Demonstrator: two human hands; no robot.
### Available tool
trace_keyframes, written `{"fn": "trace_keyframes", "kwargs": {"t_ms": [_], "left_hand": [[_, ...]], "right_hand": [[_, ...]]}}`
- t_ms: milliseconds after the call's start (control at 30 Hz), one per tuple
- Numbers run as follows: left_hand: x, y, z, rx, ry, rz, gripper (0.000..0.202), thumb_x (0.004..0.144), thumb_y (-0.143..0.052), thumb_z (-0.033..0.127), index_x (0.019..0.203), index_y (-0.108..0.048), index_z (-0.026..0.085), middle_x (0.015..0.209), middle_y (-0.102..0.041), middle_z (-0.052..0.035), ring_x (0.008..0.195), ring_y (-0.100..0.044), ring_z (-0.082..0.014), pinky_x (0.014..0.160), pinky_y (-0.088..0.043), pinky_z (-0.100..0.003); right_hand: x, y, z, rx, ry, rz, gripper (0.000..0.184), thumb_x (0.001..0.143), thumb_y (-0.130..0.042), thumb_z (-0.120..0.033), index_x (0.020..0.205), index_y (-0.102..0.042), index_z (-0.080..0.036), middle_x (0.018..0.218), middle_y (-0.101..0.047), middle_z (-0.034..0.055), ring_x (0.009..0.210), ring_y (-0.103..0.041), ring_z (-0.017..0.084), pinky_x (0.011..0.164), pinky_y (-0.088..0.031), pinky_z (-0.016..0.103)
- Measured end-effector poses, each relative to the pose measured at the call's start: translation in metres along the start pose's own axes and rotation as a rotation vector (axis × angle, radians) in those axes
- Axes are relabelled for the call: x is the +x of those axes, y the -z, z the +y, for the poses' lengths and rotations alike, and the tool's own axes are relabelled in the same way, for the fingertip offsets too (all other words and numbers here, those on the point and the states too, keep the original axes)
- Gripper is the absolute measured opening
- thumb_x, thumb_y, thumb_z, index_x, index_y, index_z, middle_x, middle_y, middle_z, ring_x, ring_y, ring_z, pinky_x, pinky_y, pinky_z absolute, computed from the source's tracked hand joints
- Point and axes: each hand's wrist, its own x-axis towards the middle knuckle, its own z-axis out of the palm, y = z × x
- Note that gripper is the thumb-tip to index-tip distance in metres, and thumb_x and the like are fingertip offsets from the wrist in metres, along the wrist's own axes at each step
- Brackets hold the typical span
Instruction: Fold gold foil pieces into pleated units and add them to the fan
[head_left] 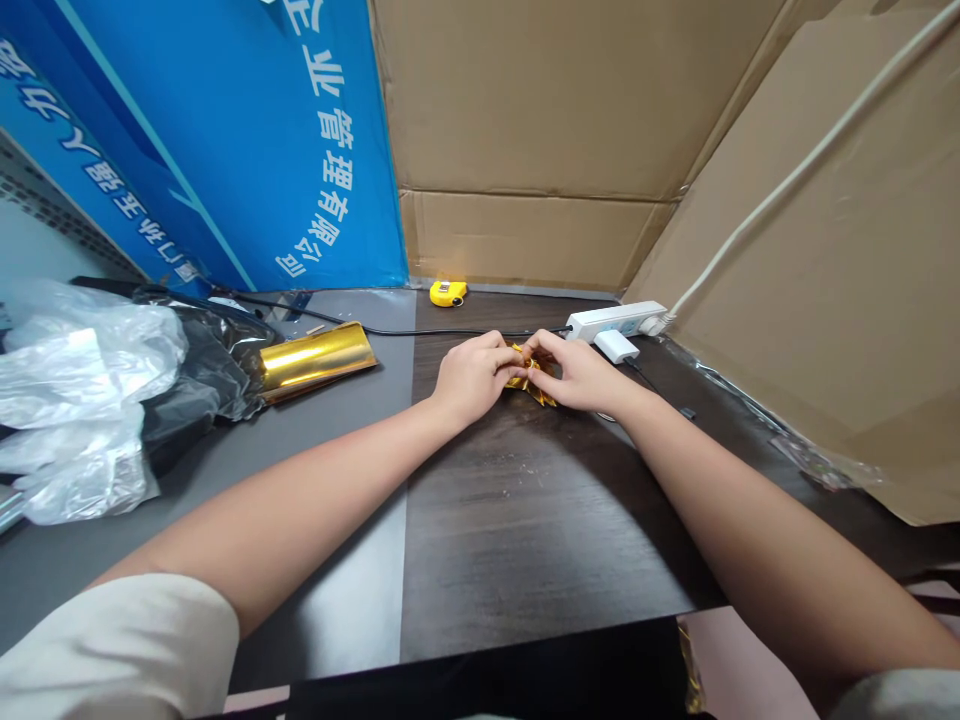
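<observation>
A small crumpled piece of gold foil (534,384) lies on the dark wooden table (525,510) between my two hands. My left hand (474,375) has its fingers curled and pinched on the foil's left side. My right hand (574,372) pinches the foil from the right, fingers bent over it. Most of the foil is hidden under the fingers; only a creased gold edge shows between and below them.
A gold foil roll (315,360) lies left on the grey mat, next to black and clear plastic bags (90,390). A white power strip (616,320) with a plugged adapter (616,346) sits behind my hands. A yellow tape measure (448,293) is by the cardboard wall (825,270).
</observation>
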Motion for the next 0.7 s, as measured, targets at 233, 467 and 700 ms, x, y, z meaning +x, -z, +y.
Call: {"fn": "trace_keyframes", "kwargs": {"t_ms": [233, 467, 700], "left_hand": [[-0.001, 0.003, -0.001, -0.078, 0.014, -0.023, 0.012, 0.091, -0.065, 0.027, 0.092, -0.077, 0.025, 0.092, -0.066, -0.0009, 0.091, -0.061, -0.0147, 0.081, -0.046, -0.028], [0.002, 0.004, -0.001, -0.143, 0.010, -0.062, 0.012, 0.090, -0.061, 0.014, 0.090, -0.071, 0.021, 0.096, -0.069, -0.0013, 0.097, -0.059, -0.0165, 0.091, -0.046, -0.031], [0.004, 0.005, -0.001, -0.178, 0.062, -0.035, 0.008, 0.087, -0.064, 0.014, 0.085, -0.066, 0.021, 0.088, -0.070, 0.0022, 0.087, -0.057, -0.0147, 0.081, -0.043, -0.028]], "right_hand": [[-0.001, 0.023, -0.002, -0.087, 0.063, -0.090, 0.023, 0.085, -0.050, -0.014, 0.103, -0.064, -0.019, 0.082, -0.070, 0.0022, 0.070, -0.063, 0.017, 0.068, -0.044, 0.028], [0.001, 0.023, 0.008, -0.263, 0.177, -0.011, 0.013, 0.093, -0.052, -0.021, 0.095, -0.064, -0.018, 0.097, -0.063, 0.0096, 0.085, -0.061, 0.021, 0.078, -0.047, 0.034], [0.008, 0.022, 0.000, -0.451, 0.173, -0.085, 0.017, 0.097, -0.043, -0.019, 0.094, -0.059, -0.016, 0.102, -0.055, 0.0093, 0.077, -0.053, 0.018, 0.068, -0.040, 0.031]]}}
